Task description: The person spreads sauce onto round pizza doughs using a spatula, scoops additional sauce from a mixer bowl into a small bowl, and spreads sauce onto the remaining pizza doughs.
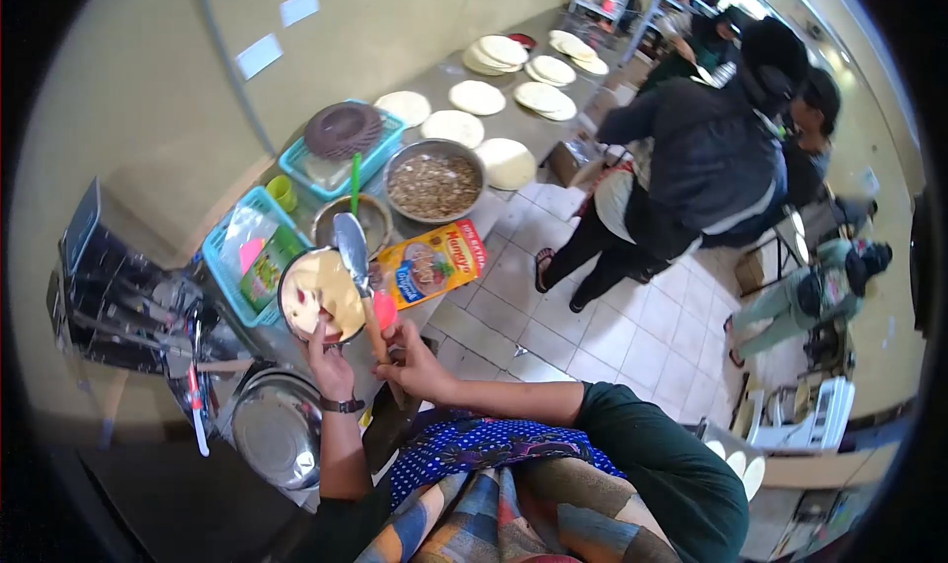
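Observation:
My left hand (331,363), with a dark band at the wrist, grips the near rim of a bowl of pale cream sauce (331,284). My right hand (417,365) is closed round the wooden handle of a metal turner (350,242). Its blade is raised over the bowl's right side. A small pink round thing (384,309) shows beside the handle; I cannot make out what it is. Just right of the bowl lies a yellow mayonnaise pouch (432,267). Behind it stands a metal bowl (380,229) with a green handle (355,183) sticking up.
Chopped brown filling lies in a large metal basin (393,186). Round flatbreads (451,128) are spread along the counter. Turquoise baskets (213,267) stand at left, near a metal lid (276,430) and a utensil rack (128,306). Several people (681,148) stand on the tiled floor at right.

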Demonstrator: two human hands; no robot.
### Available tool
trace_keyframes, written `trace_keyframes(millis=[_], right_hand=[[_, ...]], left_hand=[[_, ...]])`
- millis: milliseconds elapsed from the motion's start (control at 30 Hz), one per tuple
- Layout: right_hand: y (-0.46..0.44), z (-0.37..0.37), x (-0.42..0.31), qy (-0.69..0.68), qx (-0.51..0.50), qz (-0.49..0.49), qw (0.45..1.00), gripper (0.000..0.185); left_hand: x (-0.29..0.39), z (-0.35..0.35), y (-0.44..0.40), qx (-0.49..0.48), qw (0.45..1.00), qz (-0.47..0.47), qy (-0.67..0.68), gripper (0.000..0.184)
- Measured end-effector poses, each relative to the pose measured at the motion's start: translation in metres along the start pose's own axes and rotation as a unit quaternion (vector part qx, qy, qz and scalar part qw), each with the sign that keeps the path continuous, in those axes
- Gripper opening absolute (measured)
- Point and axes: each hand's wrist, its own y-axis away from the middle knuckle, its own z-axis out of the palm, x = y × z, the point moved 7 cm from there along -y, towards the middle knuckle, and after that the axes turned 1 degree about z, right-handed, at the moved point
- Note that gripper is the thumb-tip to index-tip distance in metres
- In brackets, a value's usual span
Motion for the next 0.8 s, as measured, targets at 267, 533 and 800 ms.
trace_keyframes(millis=[267, 533, 800], right_hand=[[0.158, -0.182, -0.037, -0.097, 0.281, -0.037, 0.954, 0.036], [0.472, -0.263, -0.073, 0.445, 0.517, -0.079, 0.727, 0.018], [0.665, -0.240, -0.033, 0.518, 0.577, 0.116, 0.621, 0.022]], left_hand=[[-0.111, 0.166, 0.064, -0.268, 0.949, -0.141, -0.086, 0.052], [-0.233, 0.263, 0.283, -0.555, 0.756, -0.252, -0.237, 0.062], [-0.319, 0.262, 0.503, -0.721, 0.585, -0.248, -0.276, 0.070]])
